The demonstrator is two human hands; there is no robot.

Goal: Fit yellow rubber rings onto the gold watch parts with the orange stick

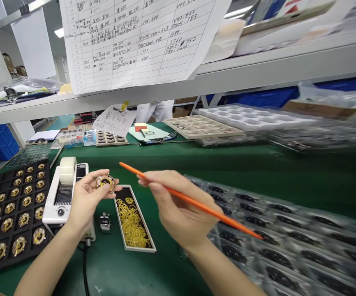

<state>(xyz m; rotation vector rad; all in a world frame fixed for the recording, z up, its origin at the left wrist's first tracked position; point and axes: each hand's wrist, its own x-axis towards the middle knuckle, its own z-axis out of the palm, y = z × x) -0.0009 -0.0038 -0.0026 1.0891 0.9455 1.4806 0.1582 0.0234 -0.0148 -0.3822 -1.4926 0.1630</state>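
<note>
Between the fingers and thumb of my left hand (87, 197) is a small round gold part with an open centre, looking like a watch case (106, 181). My right hand (181, 205) grips a slim orange stick (193, 200), pointed at both ends. Its upper-left tip is in the air, to the right of the round part and apart from it. Below and between my hands lies a narrow white-rimmed tray (141, 249) of many thin yellow rings (133, 226). My right palm and the lower fingers are partly hidden from view.
At left, a black compartment tray (3, 205) holds many similar gold parts beside a white tape dispenser (52, 201). A silver tally counter (105, 223) stands near the ring tray. Clear trays with dark parts (276, 257) cover the right. A shelf (227, 78) with a handwritten sheet (135, 45) crosses above.
</note>
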